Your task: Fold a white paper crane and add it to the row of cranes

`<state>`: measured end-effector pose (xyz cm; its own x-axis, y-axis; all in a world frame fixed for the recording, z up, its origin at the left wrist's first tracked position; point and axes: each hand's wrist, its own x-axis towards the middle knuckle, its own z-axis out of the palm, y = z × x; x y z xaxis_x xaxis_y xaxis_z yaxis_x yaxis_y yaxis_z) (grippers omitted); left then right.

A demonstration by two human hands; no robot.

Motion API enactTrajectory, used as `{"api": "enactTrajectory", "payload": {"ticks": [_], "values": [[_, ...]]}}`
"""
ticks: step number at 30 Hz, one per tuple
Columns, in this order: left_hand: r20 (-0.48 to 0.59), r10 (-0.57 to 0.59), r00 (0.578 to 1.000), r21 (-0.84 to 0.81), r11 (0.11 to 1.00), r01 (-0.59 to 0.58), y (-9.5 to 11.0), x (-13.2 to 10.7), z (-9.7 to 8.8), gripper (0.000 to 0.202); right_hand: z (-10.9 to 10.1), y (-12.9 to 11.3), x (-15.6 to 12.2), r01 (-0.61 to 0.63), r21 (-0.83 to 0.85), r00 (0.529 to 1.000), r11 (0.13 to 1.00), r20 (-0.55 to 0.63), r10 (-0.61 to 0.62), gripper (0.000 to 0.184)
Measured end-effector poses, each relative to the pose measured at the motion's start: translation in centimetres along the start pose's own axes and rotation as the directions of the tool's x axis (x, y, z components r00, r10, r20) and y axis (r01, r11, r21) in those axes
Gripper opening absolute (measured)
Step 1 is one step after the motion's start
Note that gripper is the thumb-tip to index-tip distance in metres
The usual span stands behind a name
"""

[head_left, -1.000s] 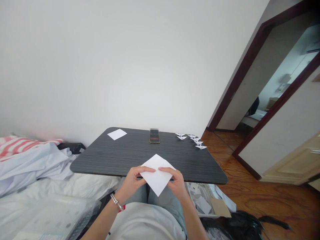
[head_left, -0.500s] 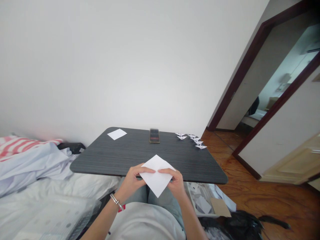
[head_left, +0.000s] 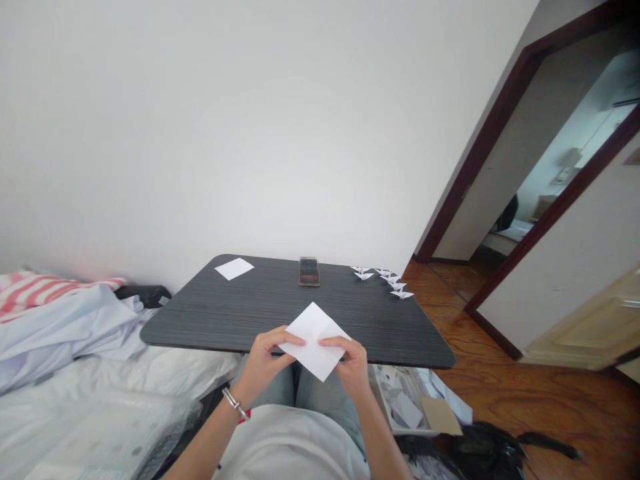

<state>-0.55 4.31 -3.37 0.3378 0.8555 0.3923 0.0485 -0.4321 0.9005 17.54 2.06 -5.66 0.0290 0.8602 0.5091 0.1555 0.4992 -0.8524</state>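
Observation:
A white square sheet of paper [head_left: 316, 339] is held corner-up just over the near edge of the dark table [head_left: 240, 313]. My left hand [head_left: 265, 363] pinches its left side, thumb on top, a metal bracelet on the wrist. My right hand [head_left: 350, 363] pinches the right side the same way. The sheet's near corner hangs over my lap, and a faint crease shows across its far half.
On the table's far side lie a white sheet [head_left: 234, 268], an upright phone [head_left: 309, 271] and several small folded paper birds [head_left: 385, 279]. Bedding [head_left: 65, 327] lies left. A box of paper scraps [head_left: 405, 407] sits on the wooden floor at right, near an open doorway [head_left: 545, 193].
The sheet has tipped up and away from me: its near corner has risen and its far corner sits slightly higher. Both hands have stayed almost in place.

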Motion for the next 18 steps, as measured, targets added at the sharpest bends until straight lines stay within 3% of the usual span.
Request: {"api": "enactTrajectory", "payload": {"ticks": [8, 18], "values": [[-0.079, 0.048, 0.996, 0.015, 0.999, -0.047, -0.63, 0.02, 0.02, 0.007, 0.64, 0.75, 0.01, 0.05, 0.069, 0.99, 0.996, -0.138, -0.04, 0.004], [-0.073, 0.144, 0.987, -0.001, 0.99, -0.144, -0.46, -0.31, 0.12, 0.009, 0.48, 0.02, -0.09, 0.12, 0.054, 0.978, 0.991, -0.178, -0.109, 0.004]]}}
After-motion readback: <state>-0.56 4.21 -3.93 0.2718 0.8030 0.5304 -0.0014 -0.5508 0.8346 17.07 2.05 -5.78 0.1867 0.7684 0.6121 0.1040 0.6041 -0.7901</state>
